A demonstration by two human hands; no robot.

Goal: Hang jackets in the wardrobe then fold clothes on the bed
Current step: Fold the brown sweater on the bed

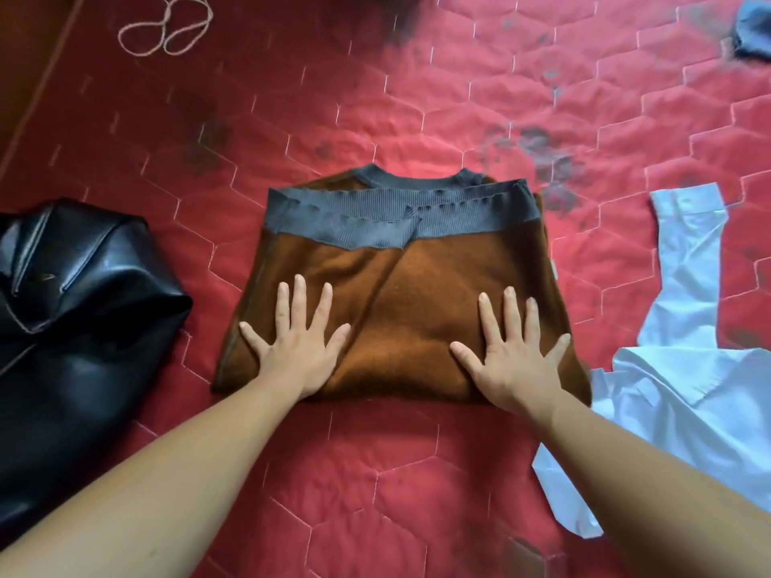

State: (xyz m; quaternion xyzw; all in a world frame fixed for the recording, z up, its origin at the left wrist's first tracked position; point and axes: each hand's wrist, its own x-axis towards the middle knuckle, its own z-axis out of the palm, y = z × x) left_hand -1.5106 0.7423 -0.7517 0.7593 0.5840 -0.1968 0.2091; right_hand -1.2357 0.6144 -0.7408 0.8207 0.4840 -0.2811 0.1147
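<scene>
A brown sweater (400, 302) with grey ribbed collar and hem lies folded into a rectangle in the middle of the red quilted bed (375, 473). My left hand (294, 344) presses flat on its near left part, fingers spread and straight. My right hand (511, 352) presses flat on its near right part in the same way. A black leather jacket (79, 327) lies crumpled at the left. A white shirt (684, 369) lies spread out at the right.
A loop of pale cord (167, 27) lies on the bed at the far left. A grey-blue piece of cloth (753, 29) shows at the far right corner. A brown wooden surface (25, 56) borders the bed at the far left.
</scene>
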